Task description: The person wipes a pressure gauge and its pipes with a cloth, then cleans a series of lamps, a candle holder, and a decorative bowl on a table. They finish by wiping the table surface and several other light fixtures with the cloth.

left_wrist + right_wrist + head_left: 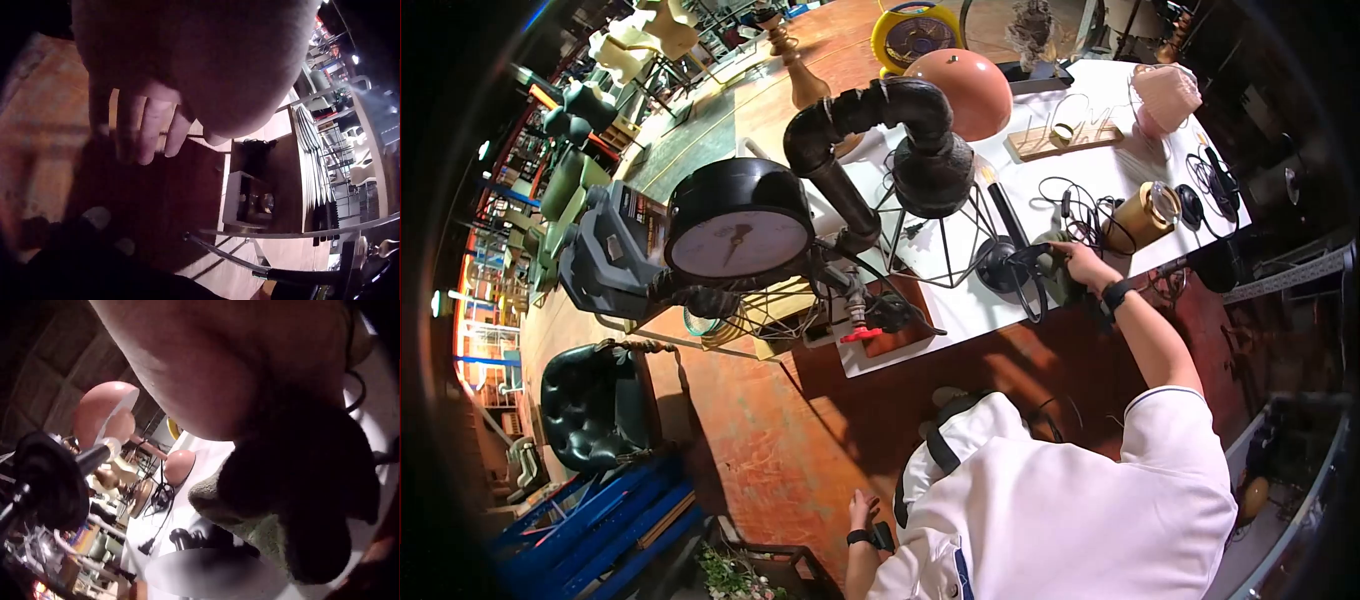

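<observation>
My right hand (1085, 268) is over the front edge of the white table, gripping a dark green, fuzzy cloth-like thing (267, 540). Most of its fingers are in deep shadow in the right wrist view. Close beside it, a black candle-style lamp (1006, 216) leans over its round black base (997, 265). Away from the table, my left hand (863, 510) hangs low by the body with nothing in it. Its fingers (151, 128) hang loose above the floor in the left wrist view.
A large black pipe lamp with a dial (742, 243) stands at the table's left. Farther back are a pink dome lamp (970, 90) and a wooden sign (1065, 142). A gold cylinder lamp (1138, 220) and loose cables lie right of my right hand. A black chair (590, 405) stands left.
</observation>
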Available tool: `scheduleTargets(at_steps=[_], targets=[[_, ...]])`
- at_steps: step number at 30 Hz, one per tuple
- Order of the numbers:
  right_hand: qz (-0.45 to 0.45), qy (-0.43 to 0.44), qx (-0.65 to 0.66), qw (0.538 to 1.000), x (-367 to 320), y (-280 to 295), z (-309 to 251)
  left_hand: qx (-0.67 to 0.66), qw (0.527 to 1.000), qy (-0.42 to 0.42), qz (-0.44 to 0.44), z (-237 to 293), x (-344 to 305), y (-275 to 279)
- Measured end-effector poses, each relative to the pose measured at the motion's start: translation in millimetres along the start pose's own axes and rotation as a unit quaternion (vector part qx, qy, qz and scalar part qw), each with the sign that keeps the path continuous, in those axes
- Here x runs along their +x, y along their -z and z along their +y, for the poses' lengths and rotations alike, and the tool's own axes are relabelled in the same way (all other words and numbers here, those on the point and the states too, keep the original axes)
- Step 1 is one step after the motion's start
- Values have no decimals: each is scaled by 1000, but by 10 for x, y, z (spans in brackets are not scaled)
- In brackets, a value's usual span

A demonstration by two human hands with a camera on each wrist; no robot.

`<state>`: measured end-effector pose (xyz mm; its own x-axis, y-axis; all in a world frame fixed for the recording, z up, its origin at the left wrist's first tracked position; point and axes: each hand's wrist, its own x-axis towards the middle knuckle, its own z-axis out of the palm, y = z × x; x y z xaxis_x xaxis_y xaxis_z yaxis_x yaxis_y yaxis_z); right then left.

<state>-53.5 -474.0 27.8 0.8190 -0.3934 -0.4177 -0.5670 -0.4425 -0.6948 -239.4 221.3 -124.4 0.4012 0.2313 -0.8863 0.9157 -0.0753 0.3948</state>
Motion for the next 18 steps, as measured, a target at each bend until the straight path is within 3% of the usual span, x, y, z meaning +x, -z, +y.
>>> scheduleTargets(at_steps=[1,6,11,13,14,16,18], targets=[[6,61,-81,995,-82,-68,113,13,1000,1,-7,14,17,1],[55,134,-250,957,-863,-301,326,71,997,-17,-27,66,64,26],[44,114,-218,968,-1392,-416,389,58,996,-19,-63,-145,493,283],[17,124,-233,964,-1559,-504,297,247,944,-162,-145,-311,685,421],[-8,130,-237,963,-1659,-536,177,247,945,-160,-143,-336,659,441],[-34,206,-230,951,-1781,-647,15,97,993,-18,-72,-101,356,292],[-107,196,-138,965,-1885,-755,-363,100,993,-18,-64,-19,255,266]])
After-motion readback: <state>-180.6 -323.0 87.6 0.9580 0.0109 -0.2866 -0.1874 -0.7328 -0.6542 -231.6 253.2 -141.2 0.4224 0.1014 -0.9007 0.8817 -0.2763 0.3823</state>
